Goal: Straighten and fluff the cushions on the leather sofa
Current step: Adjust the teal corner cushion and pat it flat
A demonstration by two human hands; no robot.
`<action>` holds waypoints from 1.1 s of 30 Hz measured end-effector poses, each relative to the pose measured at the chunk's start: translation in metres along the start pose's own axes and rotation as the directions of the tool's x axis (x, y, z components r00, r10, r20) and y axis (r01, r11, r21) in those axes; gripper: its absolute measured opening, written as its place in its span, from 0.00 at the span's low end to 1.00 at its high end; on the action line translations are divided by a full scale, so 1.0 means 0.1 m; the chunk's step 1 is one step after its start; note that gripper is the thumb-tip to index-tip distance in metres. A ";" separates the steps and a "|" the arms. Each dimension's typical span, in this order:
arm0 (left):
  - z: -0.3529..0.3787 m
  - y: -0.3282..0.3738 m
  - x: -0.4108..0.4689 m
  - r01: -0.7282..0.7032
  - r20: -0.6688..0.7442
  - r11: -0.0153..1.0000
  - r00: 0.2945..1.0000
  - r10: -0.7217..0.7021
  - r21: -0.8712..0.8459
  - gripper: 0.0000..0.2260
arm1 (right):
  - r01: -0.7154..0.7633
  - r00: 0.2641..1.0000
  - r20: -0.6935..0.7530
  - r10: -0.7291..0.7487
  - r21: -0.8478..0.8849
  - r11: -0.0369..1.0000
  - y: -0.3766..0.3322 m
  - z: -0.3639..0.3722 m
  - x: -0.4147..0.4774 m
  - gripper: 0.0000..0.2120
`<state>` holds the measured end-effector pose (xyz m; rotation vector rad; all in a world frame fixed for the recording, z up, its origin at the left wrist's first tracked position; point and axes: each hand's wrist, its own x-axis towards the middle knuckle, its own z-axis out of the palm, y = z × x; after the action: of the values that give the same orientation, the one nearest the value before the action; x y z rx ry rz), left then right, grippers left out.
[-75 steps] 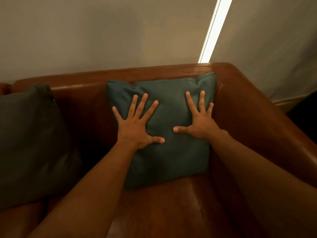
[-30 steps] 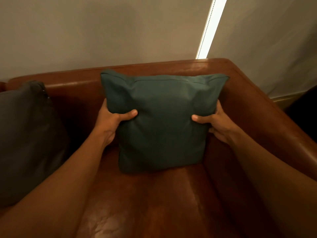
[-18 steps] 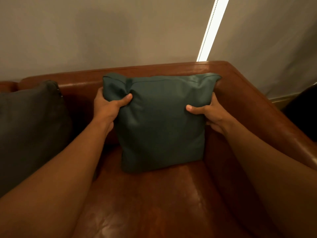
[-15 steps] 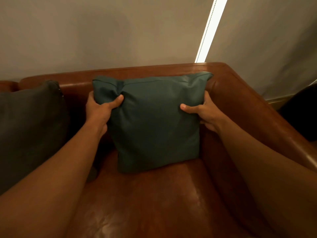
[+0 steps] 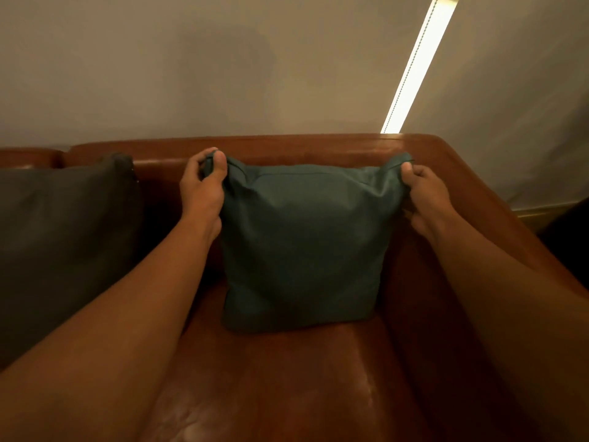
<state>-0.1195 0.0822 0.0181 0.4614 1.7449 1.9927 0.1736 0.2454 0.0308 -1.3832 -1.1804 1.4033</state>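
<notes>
So, hand pose?
> Both arms stretched forward. Left hand (image 5: 200, 183) pinches the top-left corner of the teal cushion (image 5: 299, 244), thumb over curled fingers. Right hand (image 5: 427, 193) pinches the top-right corner the same way.

Cushion position?
> Upright on the leather sofa (image 5: 287, 378) seat, against the backrest in the right-hand corner, top edge pulled taut. Dark cushion (image 5: 63, 234) stands to its left, with the left forearm between them.

Cushion (image 5: 299, 250) upright on sofa (image 5: 287, 393) seat against backrest, second cushion (image 5: 63, 234) to its left
</notes>
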 end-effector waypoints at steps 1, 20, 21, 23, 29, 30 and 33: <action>0.02 -0.02 0.01 -0.006 -0.033 1.000 0.999 0.006 0.011 0.06 | 0.043 0.999 -0.030 -0.044 -0.020 0.999 0.01 -0.01 0.06 0.08; -0.25 -0.52 -0.53 0.217 0.228 0.960 0.940 -0.254 0.176 0.55 | -0.231 0.836 0.474 0.276 -0.151 0.961 0.45 -0.60 0.35 0.68; -0.25 -0.59 -0.58 0.217 0.276 0.955 0.923 -0.269 0.204 0.55 | -0.229 0.816 0.494 0.301 -0.202 0.952 0.52 -0.60 0.34 0.69; -0.20 -0.65 -0.63 0.184 0.287 0.960 0.927 -0.241 0.213 0.53 | -0.167 0.820 0.504 0.272 -0.245 0.955 0.61 -0.51 0.28 0.66; -0.08 -0.58 -0.58 0.056 0.133 0.984 0.988 -0.079 0.166 0.33 | -0.066 0.883 0.467 0.055 0.007 0.998 0.73 -0.34 0.22 0.53; -0.04 -0.56 -0.57 0.038 0.140 0.980 0.988 -0.066 0.196 0.32 | -0.066 0.892 0.448 0.055 0.010 0.998 0.72 -0.38 0.25 0.55; 0.03 -0.61 -0.70 -0.050 0.121 0.930 0.993 0.005 0.364 0.43 | 0.002 0.940 0.341 0.025 -0.079 0.997 0.70 -0.43 0.24 0.50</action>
<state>-0.0520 0.0536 -0.0387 0.7132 2.0486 1.6171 0.2194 0.2566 -0.0408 -1.2293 -1.4646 1.6691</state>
